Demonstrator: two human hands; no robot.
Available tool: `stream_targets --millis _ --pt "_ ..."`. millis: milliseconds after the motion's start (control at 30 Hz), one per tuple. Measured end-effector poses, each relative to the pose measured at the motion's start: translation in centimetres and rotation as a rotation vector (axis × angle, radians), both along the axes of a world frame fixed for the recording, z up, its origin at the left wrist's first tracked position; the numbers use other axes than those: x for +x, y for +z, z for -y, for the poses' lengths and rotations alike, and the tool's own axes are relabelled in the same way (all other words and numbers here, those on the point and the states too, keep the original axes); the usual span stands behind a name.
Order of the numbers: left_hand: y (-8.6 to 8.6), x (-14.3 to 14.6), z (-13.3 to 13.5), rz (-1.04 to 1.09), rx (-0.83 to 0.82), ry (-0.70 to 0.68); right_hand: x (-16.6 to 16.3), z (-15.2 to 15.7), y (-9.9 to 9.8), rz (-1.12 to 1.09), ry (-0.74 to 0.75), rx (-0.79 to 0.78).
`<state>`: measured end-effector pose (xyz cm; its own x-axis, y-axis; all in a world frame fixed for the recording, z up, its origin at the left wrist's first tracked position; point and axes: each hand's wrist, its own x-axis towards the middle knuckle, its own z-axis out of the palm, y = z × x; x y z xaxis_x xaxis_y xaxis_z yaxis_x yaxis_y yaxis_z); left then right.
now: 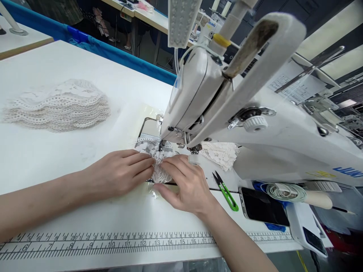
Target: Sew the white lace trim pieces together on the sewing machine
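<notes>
A white lace piece (161, 174) lies gathered beneath the needle of a white sewing machine (190, 87). My left hand (126, 170) grips its left side, fingers bent and close together, with the fingertips by the presser foot. From the right, my right hand (185, 181) holds the same lace, its fingers curled over it and the thumb stretched toward the near edge. The fingers hide part of the lace and the plate under it. More lace (222, 154) lies right of the needle, under the machine's arm.
A stack of lace pieces (61, 107) lies on the white table at the left. Green thread snips (227, 192), a phone (265, 206) and a coiled pale cord (285, 192) are at the right. A ruler strip (119, 243) runs along the near edge.
</notes>
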<state>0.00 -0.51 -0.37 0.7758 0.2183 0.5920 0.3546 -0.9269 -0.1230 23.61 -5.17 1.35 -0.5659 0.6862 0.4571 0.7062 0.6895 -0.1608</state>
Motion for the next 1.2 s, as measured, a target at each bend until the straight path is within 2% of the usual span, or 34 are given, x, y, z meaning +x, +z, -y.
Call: stream_targets --millis 100,200,267,467,633,800,1200 --pt "0.2 0.3 0.0 0.039 -0.062 0.037 -0.1 0.0 -0.3 0.017 -0.02 0.014" --pt "0.1 0.6 0.1 0.019 -0.007 0.066 0.0 -0.1 -0.5 0.108 -0.041 0.084" --pt "-0.4 0.5 0.4 0.001 0.034 0.092 0.1 -0.1 -0.5 0.129 -0.014 0.115" --pt "-1.7 0.1 0.9 -0.031 0.013 0.105 0.2 0.0 -0.2 0.103 0.036 0.149" --pt "-0.9 0.1 0.6 -0.016 -0.008 0.11 0.1 -0.1 -0.3 0.096 0.042 0.129" --pt "0.1 0.3 0.1 -0.069 0.043 0.108 0.0 -0.3 -0.4 0.09 0.021 0.144" --pt "0.2 0.1 -0.6 -0.06 0.051 0.116 0.1 -0.9 -1.2 0.141 0.006 0.126"
